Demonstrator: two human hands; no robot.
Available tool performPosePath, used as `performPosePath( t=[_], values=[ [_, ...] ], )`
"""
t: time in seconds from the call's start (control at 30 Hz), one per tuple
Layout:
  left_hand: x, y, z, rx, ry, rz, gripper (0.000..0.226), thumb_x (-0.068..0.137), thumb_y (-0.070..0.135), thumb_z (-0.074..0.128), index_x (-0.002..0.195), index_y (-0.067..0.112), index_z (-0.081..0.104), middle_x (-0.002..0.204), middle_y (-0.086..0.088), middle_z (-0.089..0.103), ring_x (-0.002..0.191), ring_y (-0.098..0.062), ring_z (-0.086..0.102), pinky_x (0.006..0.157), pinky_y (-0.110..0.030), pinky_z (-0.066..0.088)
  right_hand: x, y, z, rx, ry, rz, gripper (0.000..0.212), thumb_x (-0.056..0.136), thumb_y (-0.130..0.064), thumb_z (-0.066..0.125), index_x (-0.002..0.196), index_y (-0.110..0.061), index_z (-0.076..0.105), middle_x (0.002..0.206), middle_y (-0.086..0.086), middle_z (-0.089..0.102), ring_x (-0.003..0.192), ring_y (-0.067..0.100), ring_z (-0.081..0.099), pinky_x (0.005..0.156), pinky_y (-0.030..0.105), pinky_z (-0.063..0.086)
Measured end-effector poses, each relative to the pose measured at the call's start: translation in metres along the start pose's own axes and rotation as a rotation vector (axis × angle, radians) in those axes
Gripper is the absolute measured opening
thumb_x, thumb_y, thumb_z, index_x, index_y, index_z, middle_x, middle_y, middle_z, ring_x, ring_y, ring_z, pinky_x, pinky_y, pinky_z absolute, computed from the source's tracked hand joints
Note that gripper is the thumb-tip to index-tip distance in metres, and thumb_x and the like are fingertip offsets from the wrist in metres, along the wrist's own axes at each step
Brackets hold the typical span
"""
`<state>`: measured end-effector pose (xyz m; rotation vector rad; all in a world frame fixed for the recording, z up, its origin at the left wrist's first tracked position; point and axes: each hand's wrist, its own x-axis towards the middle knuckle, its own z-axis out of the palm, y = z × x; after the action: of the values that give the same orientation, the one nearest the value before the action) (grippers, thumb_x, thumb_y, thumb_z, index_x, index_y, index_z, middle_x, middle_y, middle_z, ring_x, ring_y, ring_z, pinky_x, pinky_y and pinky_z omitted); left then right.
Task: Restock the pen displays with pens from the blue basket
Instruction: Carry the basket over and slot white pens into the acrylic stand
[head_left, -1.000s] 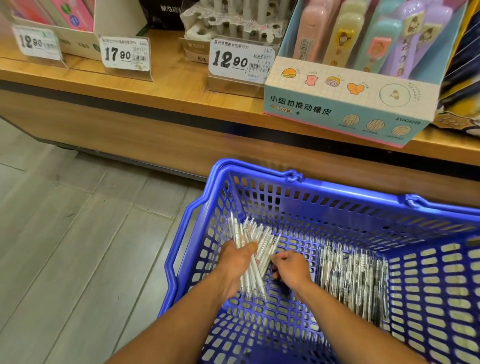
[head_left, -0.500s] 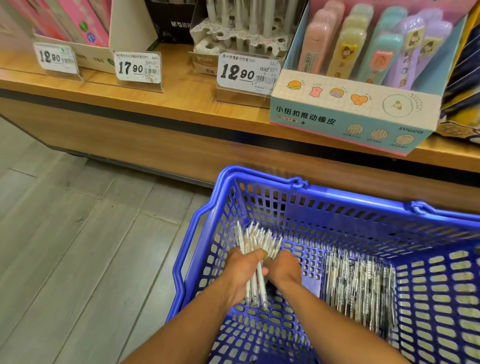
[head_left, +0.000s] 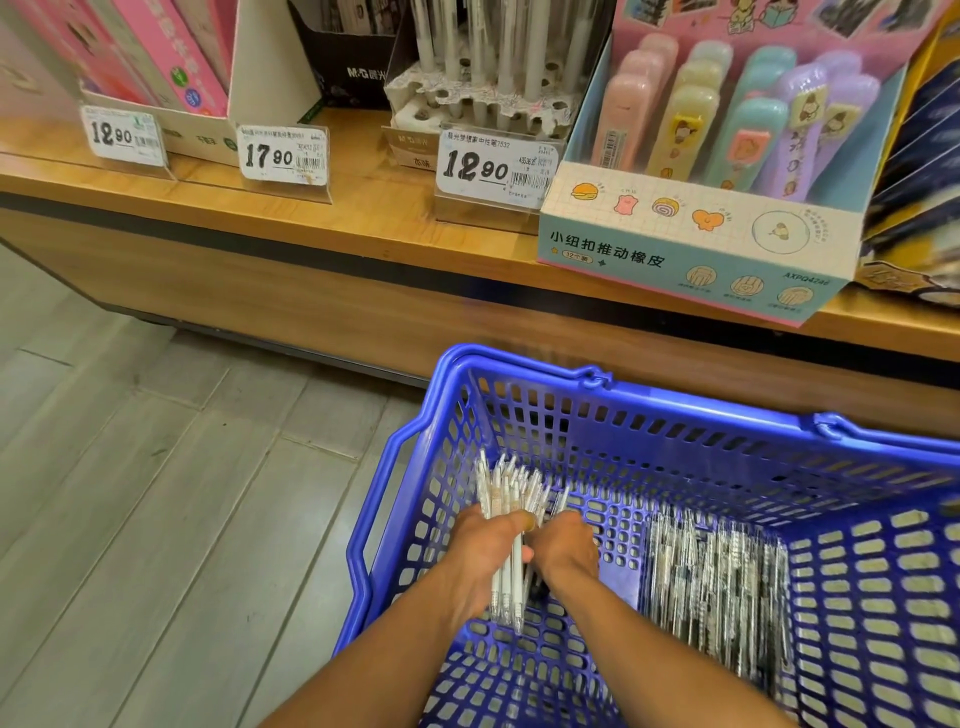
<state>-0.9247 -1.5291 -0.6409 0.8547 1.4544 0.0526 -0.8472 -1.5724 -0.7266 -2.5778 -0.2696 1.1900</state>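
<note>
While the left hand (head_left: 485, 553) grips a bundle of white pens (head_left: 511, 512) inside the blue basket (head_left: 675, 410) at six o'clock, the right hand (head_left: 566, 545) pinches its side; square the tips before lifting toward the pen display (head_left: 483, 98) at twelve o'clock.

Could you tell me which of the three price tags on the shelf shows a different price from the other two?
The middle price tag, reading 17.90; the left tag and right tag both read 12.90.
</note>
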Motion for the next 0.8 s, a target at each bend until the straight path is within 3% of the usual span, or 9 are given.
performPosePath(
  t=[0.1,0.17,0.23,0.3,0.4,0.47,0.53,0.7,0.8],
  values=[
    [0.003,-0.002,0.0,-0.014,0.005,-0.016,0.083,0.09,0.019,0.069,0.155,0.01,0.018,0.085,0.001,0.057,0.072,-0.003,0.054,0.094,-0.034,0.039,0.0,0.002,0.001,-0.004,-0.007,-0.025,0.023,0.086,-0.031,0.067,0.077,-0.009,0.066,0.071,0.002,0.064,0.063,0.018,0.061,0.053,0.024,0.042],
    [0.002,-0.003,-0.001,-0.016,0.008,-0.014,0.082,0.09,0.017,0.07,0.155,0.011,0.02,0.082,0.003,0.054,0.081,-0.01,0.059,0.09,-0.031,0.048,0.001,0.006,-0.003,0.035,-0.03,-0.086,0.028,0.088,-0.029,0.064,0.068,-0.009,0.062,0.064,0.002,0.061,0.057,0.016,0.056,0.051,0.024,0.041],
    [0.005,-0.005,-0.002,-0.008,0.006,0.004,0.077,0.088,0.016,0.071,0.152,0.012,0.027,0.093,0.003,0.057,0.084,-0.011,0.062,0.076,-0.023,0.054,0.003,0.012,-0.01,0.146,-0.095,-0.197,0.034,0.092,-0.024,0.06,0.062,-0.01,0.058,0.055,0.004,0.055,0.049,0.015,0.05,0.051,0.027,0.044],
    [0.008,-0.007,-0.003,0.005,0.006,0.009,0.073,0.088,0.017,0.072,0.149,0.013,0.033,0.112,-0.003,0.063,0.094,-0.016,0.067,0.092,-0.033,0.052,0.004,0.017,-0.021,0.332,-0.158,-0.26,0.026,0.092,-0.021,0.061,0.071,-0.005,0.063,0.058,0.006,0.06,0.05,0.015,0.056,0.058,0.032,0.05],
    [0.009,-0.008,-0.004,0.032,-0.002,0.012,0.066,0.089,0.018,0.072,0.145,0.012,0.039,0.123,-0.007,0.064,0.105,-0.019,0.066,0.091,-0.036,0.049,0.002,0.021,-0.044,0.642,-0.377,-0.245,0.013,0.089,-0.015,0.066,0.088,-0.002,0.063,0.067,0.007,0.062,0.055,0.015,0.061,0.055,0.028,0.051],
    [0.009,-0.008,-0.003,0.075,-0.015,0.01,0.073,0.087,0.02,0.074,0.149,0.014,0.037,0.144,-0.009,0.052,0.127,-0.026,0.054,0.106,-0.044,0.043,0.0,0.022,-0.056,0.746,-0.546,-0.233,0.013,0.088,-0.014,0.069,0.09,-0.004,0.062,0.069,0.007,0.062,0.057,0.017,0.062,0.055,0.025,0.05],
    [0.007,-0.008,-0.003,0.094,-0.076,0.009,0.082,0.083,0.022,0.077,0.152,0.015,0.033,0.153,-0.009,0.042,0.138,-0.027,0.043,0.114,-0.046,0.034,-0.003,0.022,-0.064,0.791,-0.647,-0.24,0.018,0.084,-0.015,0.072,0.093,-0.003,0.062,0.071,0.008,0.064,0.059,0.018,0.063,0.056,0.024,0.052],
    [0.003,-0.008,-0.002,0.115,-0.213,0.018,0.104,0.063,0.03,0.09,0.151,0.013,0.037,0.147,-0.009,0.05,0.135,-0.026,0.047,0.117,-0.046,0.034,-0.004,0.014,-0.067,0.819,-0.693,-0.291,0.025,0.074,-0.023,0.079,0.089,-0.01,0.065,0.071,0.002,0.066,0.063,0.014,0.063,0.063,0.025,0.053],
    [0.008,-0.011,-0.004,0.135,-0.169,0.002,0.074,0.073,0.018,0.085,0.139,0.016,0.051,0.132,-0.006,0.063,0.127,-0.024,0.055,0.11,-0.043,0.042,0.002,0.011,-0.066,0.814,-0.687,-0.327,0.023,0.078,-0.029,0.077,0.089,-0.01,0.069,0.074,0.002,0.067,0.065,0.013,0.062,0.065,0.025,0.054]
  ],
)
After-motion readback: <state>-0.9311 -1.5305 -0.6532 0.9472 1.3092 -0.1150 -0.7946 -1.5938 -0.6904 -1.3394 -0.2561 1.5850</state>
